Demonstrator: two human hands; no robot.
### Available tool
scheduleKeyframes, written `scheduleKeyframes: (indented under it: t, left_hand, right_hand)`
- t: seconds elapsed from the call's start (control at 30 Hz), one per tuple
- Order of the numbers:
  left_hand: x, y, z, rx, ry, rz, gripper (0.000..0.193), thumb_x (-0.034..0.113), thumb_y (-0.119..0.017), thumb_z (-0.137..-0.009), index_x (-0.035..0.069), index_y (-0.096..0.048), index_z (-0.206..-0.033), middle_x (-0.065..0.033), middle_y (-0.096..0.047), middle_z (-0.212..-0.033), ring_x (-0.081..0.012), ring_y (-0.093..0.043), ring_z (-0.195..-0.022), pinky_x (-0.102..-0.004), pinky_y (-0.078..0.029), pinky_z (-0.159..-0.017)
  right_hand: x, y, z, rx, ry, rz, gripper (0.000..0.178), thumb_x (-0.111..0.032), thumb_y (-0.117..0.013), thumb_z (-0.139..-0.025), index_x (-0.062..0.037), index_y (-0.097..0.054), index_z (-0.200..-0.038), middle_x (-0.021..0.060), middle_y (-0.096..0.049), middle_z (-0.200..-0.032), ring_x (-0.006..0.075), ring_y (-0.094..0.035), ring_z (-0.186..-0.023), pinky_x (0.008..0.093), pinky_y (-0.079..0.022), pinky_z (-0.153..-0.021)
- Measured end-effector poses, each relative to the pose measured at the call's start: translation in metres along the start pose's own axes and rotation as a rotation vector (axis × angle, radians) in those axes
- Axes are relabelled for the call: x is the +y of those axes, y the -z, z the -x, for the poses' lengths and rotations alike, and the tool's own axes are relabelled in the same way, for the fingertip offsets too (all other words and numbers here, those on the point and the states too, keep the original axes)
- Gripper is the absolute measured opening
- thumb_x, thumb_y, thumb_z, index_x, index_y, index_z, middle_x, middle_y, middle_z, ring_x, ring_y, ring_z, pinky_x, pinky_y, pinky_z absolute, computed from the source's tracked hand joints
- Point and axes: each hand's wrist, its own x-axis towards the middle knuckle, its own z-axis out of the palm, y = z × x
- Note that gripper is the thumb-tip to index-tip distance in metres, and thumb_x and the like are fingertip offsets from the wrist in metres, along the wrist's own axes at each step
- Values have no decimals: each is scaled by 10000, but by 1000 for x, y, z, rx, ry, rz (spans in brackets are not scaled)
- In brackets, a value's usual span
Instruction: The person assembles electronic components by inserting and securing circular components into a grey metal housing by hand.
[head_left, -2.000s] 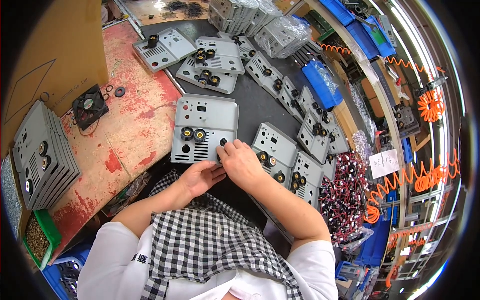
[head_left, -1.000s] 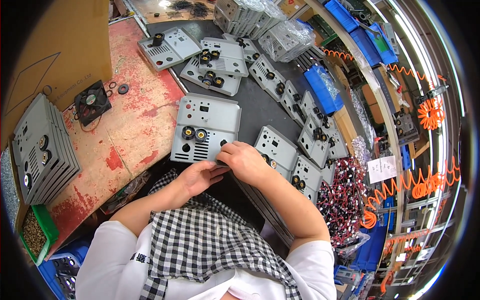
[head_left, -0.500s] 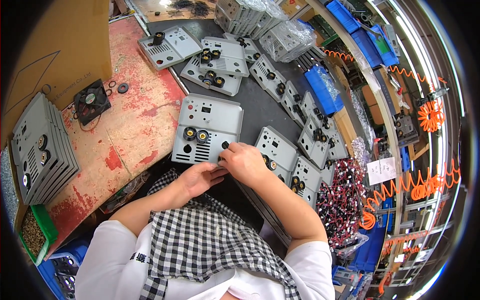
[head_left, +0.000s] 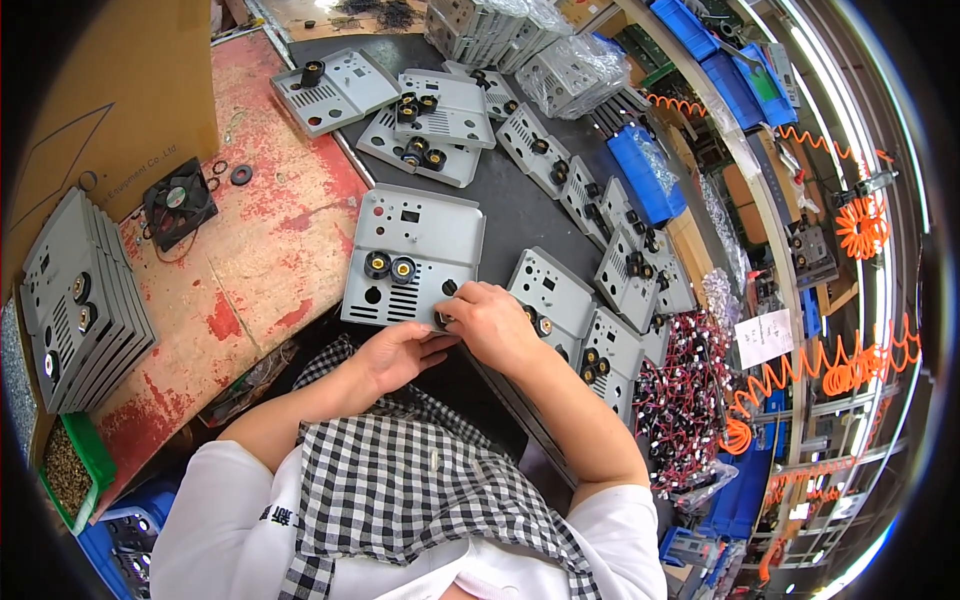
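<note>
In front of me lies a grey metal panel [head_left: 420,232] with slots, holes and two black round connectors [head_left: 390,267] with brass centres. My right hand [head_left: 492,322] is at its near right corner, thumb and fingers pinched together. What they grip is hidden; a small black part [head_left: 449,287] shows beside the fingertips. Just under the panel's near edge is my left hand [head_left: 398,353], palm turned up. Its thumb points at the corner and its fingers stretch towards the right hand, apart from the thumb.
More fitted panels [head_left: 555,296] spread over the dark table, right and far. A stack of panels [head_left: 82,290] leans at the left, near a black fan [head_left: 180,203] and a cardboard box [head_left: 120,90]. Bundled red-and-black wires [head_left: 685,410] and a blue bin [head_left: 646,175] stand right.
The view has shifted very slightly. Both hands stay at the panel's near right corner, with only a small movement of the right fingers.
</note>
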Motion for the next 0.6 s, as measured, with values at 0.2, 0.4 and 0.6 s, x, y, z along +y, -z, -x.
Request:
scheduleKeyframes:
  t: [0.2,0.4,0.6]
  left_hand:
    - [-6,15,-5,-43,2,24,183,209,-604,-792,126,-623,-953,-31,-588,-1121,-211,-465,-1190,-399,-278,-1020]
    - [-1,-3,-3,-1,19,16,226,197,-603,-798,120,-614,-1011,-27,-581,-1142,-218,-461,-1195,-410,-275,-1008]
    - [-4,9,-5,1,5,22,314,189,-595,-812,123,-583,-1118,-27,-581,-1171,-217,-471,-1187,-406,-292,-999]
  right_hand:
    - [-12,-5,-7,-17,-104,242,190,-243,-696,-710,-66,-636,-748,78,-583,-709,255,-590,-690,363,-461,-641]
    - [-12,10,-5,117,-314,116,247,-279,-653,-782,-80,-640,-927,100,-622,-785,276,-623,-749,389,-482,-664]
    - [-24,42,7,-240,-580,-347,295,-324,-479,-914,-120,-611,-1081,148,-649,-996,321,-633,-842,421,-509,-698]
